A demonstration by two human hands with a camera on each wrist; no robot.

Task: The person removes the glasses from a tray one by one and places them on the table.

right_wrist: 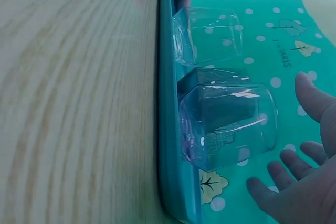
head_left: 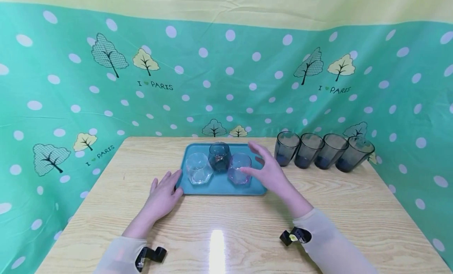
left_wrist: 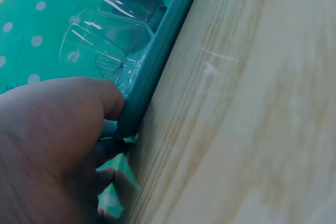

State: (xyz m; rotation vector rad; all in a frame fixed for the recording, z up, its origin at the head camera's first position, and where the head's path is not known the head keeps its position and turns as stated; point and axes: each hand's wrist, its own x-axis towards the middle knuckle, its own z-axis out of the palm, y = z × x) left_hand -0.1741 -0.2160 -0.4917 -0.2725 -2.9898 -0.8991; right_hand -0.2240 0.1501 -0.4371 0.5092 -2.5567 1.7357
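A blue tray (head_left: 219,190) carries a clear glass (head_left: 199,170) on its left, a dark grey glass (head_left: 220,158) at the middle back and a pink-tinted clear glass (head_left: 240,170) on its right. My left hand (head_left: 163,195) holds the tray's left front corner, thumb at the rim and fingers along the outer side. Over the tray's right end, my right hand (head_left: 270,170) has its thumb and fingers spread beside the pink-tinted glass. In the right wrist view a gap shows between that hand (right_wrist: 302,174) and the glass (right_wrist: 228,124).
Several tall dark tumblers (head_left: 330,151) stand in a row at the back right of the wooden table (head_left: 247,230). A green dotted curtain (head_left: 226,85) hangs behind the table and along its sides.
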